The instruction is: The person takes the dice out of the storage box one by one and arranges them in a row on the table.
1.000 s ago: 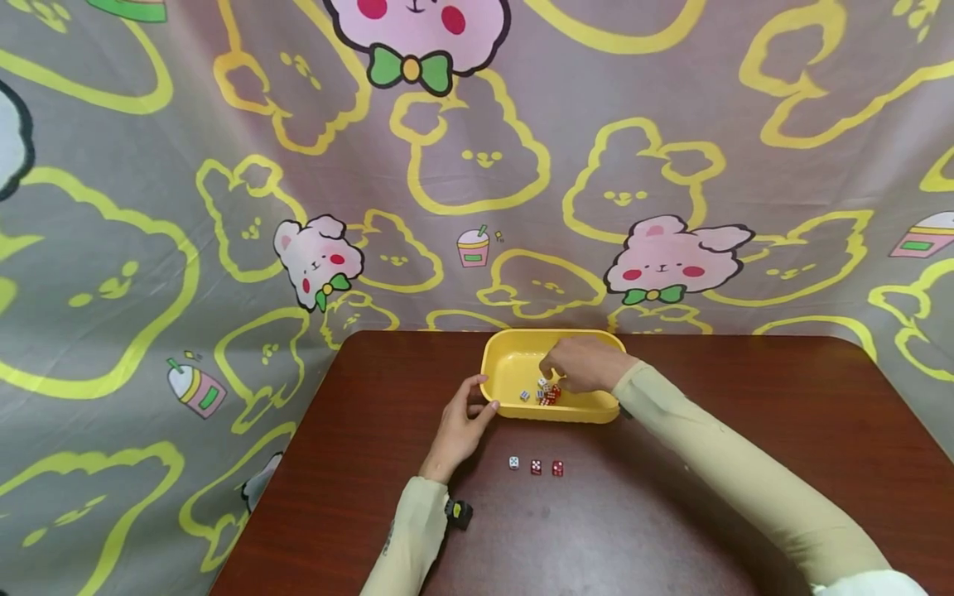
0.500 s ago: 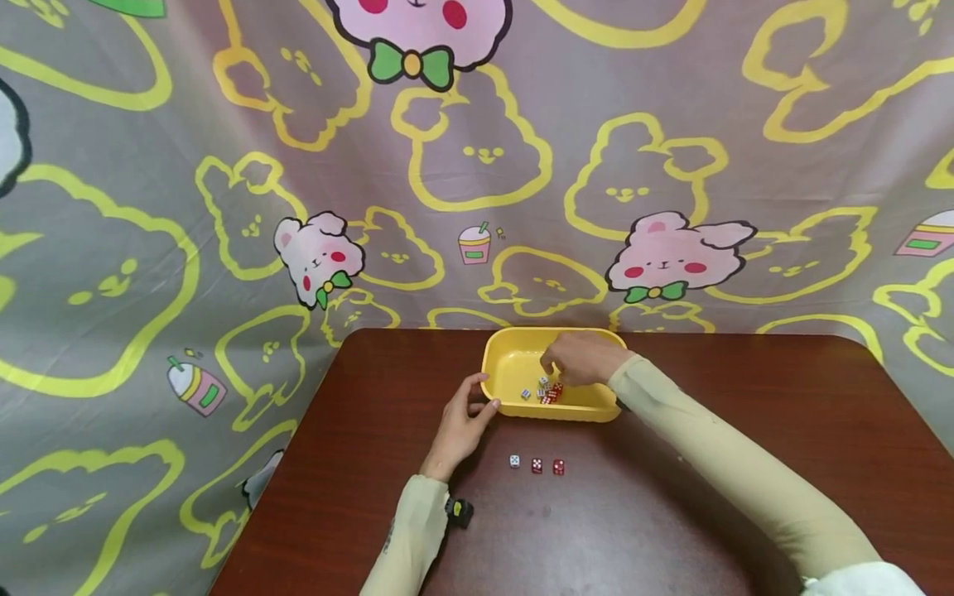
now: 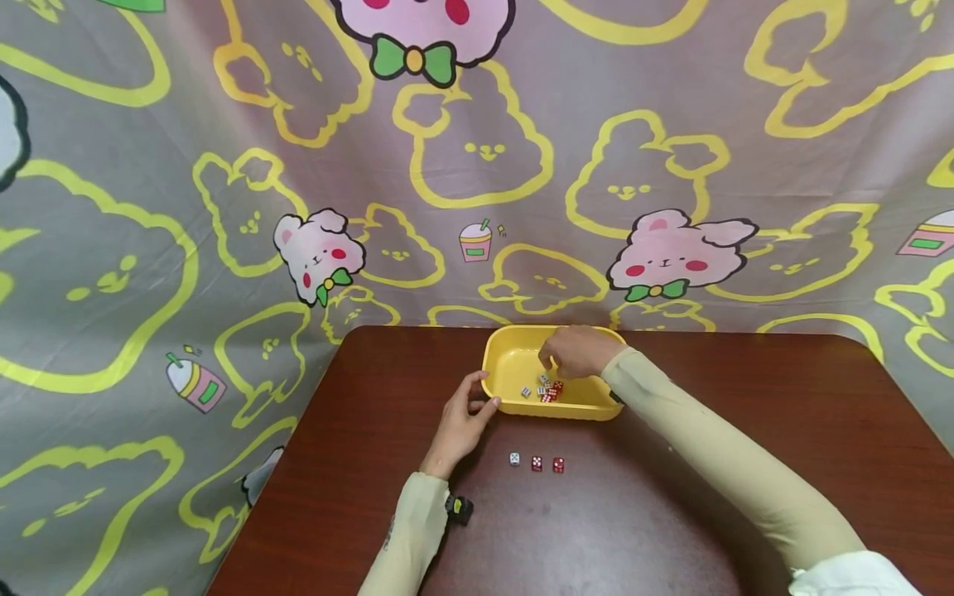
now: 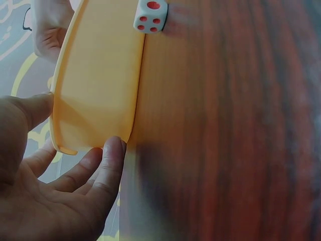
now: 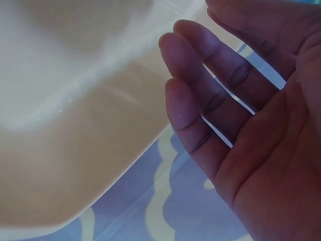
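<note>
A yellow plastic basin stands at the back of the table, with several white dice and red dice inside. My left hand holds its left end; in the left wrist view the thumb is on the rim and the fingers lie along the end wall. My right hand is over the basin, just behind the dice. Its visible fingers curve loosely in the right wrist view, and no die shows among them; the thumb and index tips are partly out of frame.
In front of the basin, a white die, a red die and another red die form a row on the brown table. A patterned cloth hangs behind the table and at its left.
My right hand has shifted slightly left and back from the dice inside the basin. The left hand keeps its hold, and the row of dice stays put.
</note>
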`<control>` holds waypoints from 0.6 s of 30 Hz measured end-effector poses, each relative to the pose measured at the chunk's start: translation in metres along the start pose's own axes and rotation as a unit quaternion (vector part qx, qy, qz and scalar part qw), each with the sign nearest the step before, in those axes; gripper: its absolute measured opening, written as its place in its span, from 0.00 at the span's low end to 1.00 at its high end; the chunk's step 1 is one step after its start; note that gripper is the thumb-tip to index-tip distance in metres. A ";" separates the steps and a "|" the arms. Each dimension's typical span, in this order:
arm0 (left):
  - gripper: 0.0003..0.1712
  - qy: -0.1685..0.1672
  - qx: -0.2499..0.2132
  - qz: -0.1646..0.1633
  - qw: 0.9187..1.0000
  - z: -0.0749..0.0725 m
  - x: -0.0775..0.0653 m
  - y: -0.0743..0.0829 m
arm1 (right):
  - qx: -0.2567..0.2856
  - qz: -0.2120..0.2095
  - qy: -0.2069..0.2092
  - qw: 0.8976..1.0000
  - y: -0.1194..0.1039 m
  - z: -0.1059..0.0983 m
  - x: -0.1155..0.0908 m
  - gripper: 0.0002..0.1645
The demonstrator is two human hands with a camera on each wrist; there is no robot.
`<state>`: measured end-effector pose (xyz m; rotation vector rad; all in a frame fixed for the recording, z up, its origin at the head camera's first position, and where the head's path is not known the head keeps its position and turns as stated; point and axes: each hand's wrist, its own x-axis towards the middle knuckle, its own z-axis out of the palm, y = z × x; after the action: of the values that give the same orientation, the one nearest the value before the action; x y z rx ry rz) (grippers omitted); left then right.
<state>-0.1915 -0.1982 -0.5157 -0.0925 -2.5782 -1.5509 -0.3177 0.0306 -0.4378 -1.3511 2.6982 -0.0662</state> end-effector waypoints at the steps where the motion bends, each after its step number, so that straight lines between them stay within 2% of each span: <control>1: 0.28 0.000 0.000 0.000 1.000 0.000 0.000 0.000 | 0.000 0.000 -0.004 1.000 0.000 0.000 0.001 0.09; 7: 0.28 0.002 0.003 -0.003 1.000 -0.001 0.000 0.001 | -0.010 -0.005 -0.021 1.000 -0.002 -0.001 0.006 0.08; 13: 0.28 0.000 0.004 -0.001 1.000 0.000 0.000 0.001 | -0.013 0.018 -0.049 0.999 -0.004 0.000 0.009 0.11; 18: 0.28 0.002 0.006 -0.003 1.000 0.001 -0.001 0.001 | -0.021 0.007 -0.042 0.999 -0.004 0.002 0.011 0.11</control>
<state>-0.1910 -0.1971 -0.5156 -0.0811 -2.5866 -1.5350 -0.3209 0.0192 -0.4403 -1.3152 2.6539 0.0478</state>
